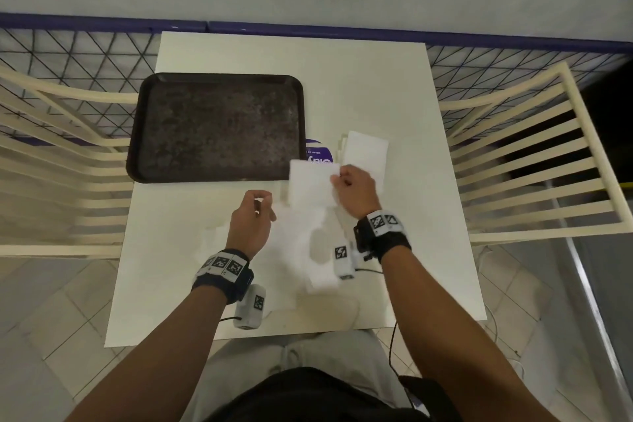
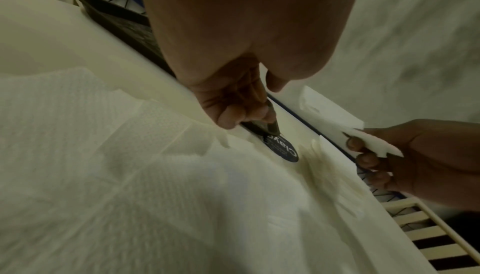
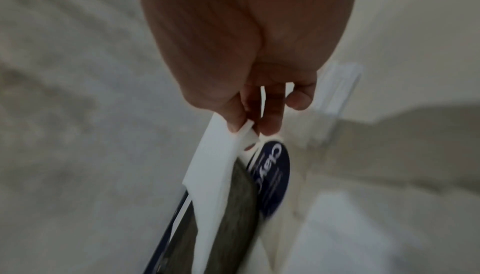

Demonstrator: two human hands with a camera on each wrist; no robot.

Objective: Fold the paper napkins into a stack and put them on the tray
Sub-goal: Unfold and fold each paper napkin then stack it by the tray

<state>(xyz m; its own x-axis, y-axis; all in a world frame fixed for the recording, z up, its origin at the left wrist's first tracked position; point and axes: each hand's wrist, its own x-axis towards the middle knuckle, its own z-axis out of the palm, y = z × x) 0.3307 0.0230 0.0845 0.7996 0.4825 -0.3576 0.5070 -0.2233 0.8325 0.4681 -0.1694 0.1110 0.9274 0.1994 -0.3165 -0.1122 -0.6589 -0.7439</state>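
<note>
While the right hand (image 1: 356,190) pinches a folded white napkin (image 1: 313,183) by its corner between thumb and fingers (image 3: 271,123), the napkin hangs lifted above the counter (image 1: 376,86), just right of the tray's near right corner. Its far edge overlaps a round purple sticker (image 1: 320,152) on the counter. From the left wrist view the same napkin (image 2: 335,118) shows clamped in the right hand (image 2: 420,155), clear of the surface.

Over the loose napkins (image 1: 298,250) spread near the front edge of the counter, the left hand (image 1: 251,219) hovers with its fingers (image 2: 228,114) curled in; nothing shows in their grasp.

A dark tray (image 1: 219,82) sits on the counter's left half with nothing on it. To the right of the sticker lies a small pile of folded napkins (image 1: 366,151), flat on the counter beyond the right hand. Slatted cream chairs (image 1: 534,161) stand at both sides.
</note>
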